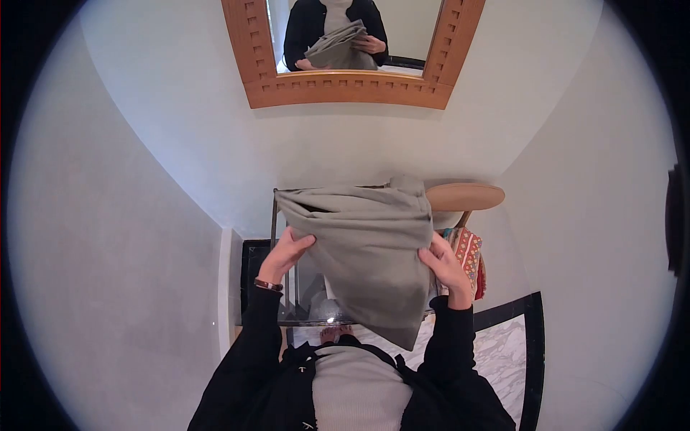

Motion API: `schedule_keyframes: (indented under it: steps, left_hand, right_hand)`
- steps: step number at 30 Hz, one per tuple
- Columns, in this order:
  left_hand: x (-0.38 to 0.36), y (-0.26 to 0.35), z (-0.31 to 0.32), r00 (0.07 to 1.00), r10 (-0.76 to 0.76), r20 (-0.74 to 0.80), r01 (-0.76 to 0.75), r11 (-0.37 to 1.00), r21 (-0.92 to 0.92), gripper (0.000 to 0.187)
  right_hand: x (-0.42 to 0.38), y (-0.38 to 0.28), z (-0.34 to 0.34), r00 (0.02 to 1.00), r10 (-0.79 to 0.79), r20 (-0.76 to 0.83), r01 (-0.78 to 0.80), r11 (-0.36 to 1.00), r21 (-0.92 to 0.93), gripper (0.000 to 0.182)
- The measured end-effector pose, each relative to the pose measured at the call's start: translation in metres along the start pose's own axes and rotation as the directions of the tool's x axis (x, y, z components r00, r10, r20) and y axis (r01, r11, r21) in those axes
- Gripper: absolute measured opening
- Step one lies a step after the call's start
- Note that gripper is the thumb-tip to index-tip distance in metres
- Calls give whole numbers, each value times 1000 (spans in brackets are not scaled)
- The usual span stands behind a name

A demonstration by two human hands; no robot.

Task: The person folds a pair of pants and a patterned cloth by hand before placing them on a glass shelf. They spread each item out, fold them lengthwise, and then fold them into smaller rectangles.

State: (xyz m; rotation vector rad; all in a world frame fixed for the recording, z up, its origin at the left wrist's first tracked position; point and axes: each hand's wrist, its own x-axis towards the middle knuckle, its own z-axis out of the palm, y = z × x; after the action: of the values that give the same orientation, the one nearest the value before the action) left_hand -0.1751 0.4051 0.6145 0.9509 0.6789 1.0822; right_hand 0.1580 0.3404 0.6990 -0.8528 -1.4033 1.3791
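Note:
A folded grey-green cloth (366,258) hangs in loose layers between my two hands, in front of my body. My left hand (287,251) grips its left edge, thumb on top and fingers underneath. On the opposite edge, my right hand (447,266) pinches the cloth with the thumb over the front. Creases run across the upper part, where a dark gap opens between layers at the left. The lower end tapers to a corner at the bottom right. The fingertips behind the cloth are hidden.
Behind the cloth stands a dark-framed table (274,208). A wooden chair (466,196) with a patterned red textile (468,251) is at the right. The wood-framed mirror (348,92) reflects the person holding the cloth. White walls curve around both sides.

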Motion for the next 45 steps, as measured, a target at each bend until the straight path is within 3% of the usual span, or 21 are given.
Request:
schedule_keyframes:
  steps: [2, 3, 6, 9, 11, 12, 14, 15, 17, 21, 23, 26, 27, 30, 31, 34, 39, 41, 43, 45]
  left_hand:
    - [-2, 21, 10, 991, -17, -130, 27, 996, 79, 71]
    - [-5, 35, 22, 971, 16, -240, 4, 997, 80, 58]
    - [13, 43, 2, 919, -149, -366, 177, 983, 46, 45]
    - [22, 53, -3, 976, 68, -207, -42, 991, 129, 29]
    - [27, 68, 0, 960, 242, -143, -201, 946, 253, 27]
    - [28, 75, 1, 941, 322, -104, -278, 910, 308, 26]
    - [23, 87, -6, 947, 319, -42, -261, 838, 480, 23]
    - [17, 92, -7, 950, 312, -26, -247, 796, 552, 23]
    - [1, 95, -1, 942, 331, 49, -267, 656, 706, 27]
    - [-50, 55, 1, 888, 349, 300, -381, 191, 905, 39]
    - [-83, 11, -2, 958, 177, 226, -246, 98, 964, 27]
    - [-126, -82, -25, 968, -39, 248, -251, -131, 959, 20]
    - [-140, -118, -41, 963, -107, 248, -266, -213, 940, 24]
    - [-164, -142, -41, 985, -131, 111, -120, -67, 990, 26]
    - [-164, -141, -44, 990, -102, 97, -88, 90, 992, 22]
    - [-143, -135, -59, 985, -150, 87, -40, 294, 955, 19]
    - [-69, -145, -92, 989, 146, 16, -72, 388, 919, 28]
    - [-27, -164, -112, 957, 259, -129, -35, 546, 837, 34]
    - [17, -185, -143, 919, 379, -111, -87, 469, 879, 38]
    - [47, -167, -137, 957, 86, -278, 127, 737, 664, 39]
  right_hand:
    - [11, -8, 3, 990, 24, -136, -26, 999, -18, 37]
    - [14, 1, -4, 987, 23, -159, -47, 988, -148, 38]
    - [23, 18, -16, 979, 11, -203, -88, 923, -374, 42]
    - [30, 19, -11, 980, 9, -200, -82, 930, -358, 45]
    - [39, 45, -28, 982, 16, -190, -95, 904, -417, 46]
    - [42, 51, -29, 974, -126, -187, 21, 877, -481, 49]
    - [46, 61, -30, 906, -397, -149, 237, 765, -599, 56]
    - [45, 61, -31, 905, -407, -122, 241, 728, -641, 59]
    - [35, 62, -32, 906, -419, -68, 247, 651, -718, 67]
    - [-2, 92, -22, 921, -389, 27, 265, 575, -774, 61]
    - [-38, 145, -18, 943, -331, 35, 209, 509, -835, 54]
    - [-97, 221, -11, 975, -201, 97, 162, 340, -926, 41]
    - [-114, 234, -5, 982, -165, 94, 148, 358, -922, 39]
    - [-136, 249, 7, 993, -93, 79, 110, 395, -912, 40]
    - [-139, 247, 7, 993, -89, 76, 106, 404, -909, 43]
    - [-141, 249, 2, 988, -136, 79, 132, 439, -889, 50]
    - [-111, 238, 1, 966, -258, -17, 104, 449, -888, 45]
    - [-89, 226, 11, 984, -176, -14, 74, 483, -872, 43]
    - [-78, 225, 27, 994, -107, -6, 46, 476, -878, 44]
    - [-70, 234, 43, 999, -50, 7, 28, 429, -903, 48]
